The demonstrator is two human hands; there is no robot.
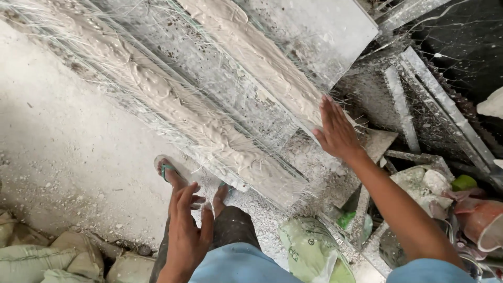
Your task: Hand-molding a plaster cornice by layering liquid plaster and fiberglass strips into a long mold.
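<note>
Wet grey plaster strip (251, 50) looks soft, heavy and fragile; right hand (337, 133) lies flat on it, fingers together; left hand (186, 230) fingers spread, empty

The long slab (209, 105) of wet grey plaster runs off the top of the picture, so its far end cannot be seen. The left hand (186, 230) covers part of the foot in the green sandal (168, 170). The other foot hides behind that hand and the dark trouser leg (233, 228). Both arms are cut off at the bottom edge. The green sack (309, 251) is cut off there too. The pile of stuff (461, 204) at the right is too jumbled to tell apart.
</note>
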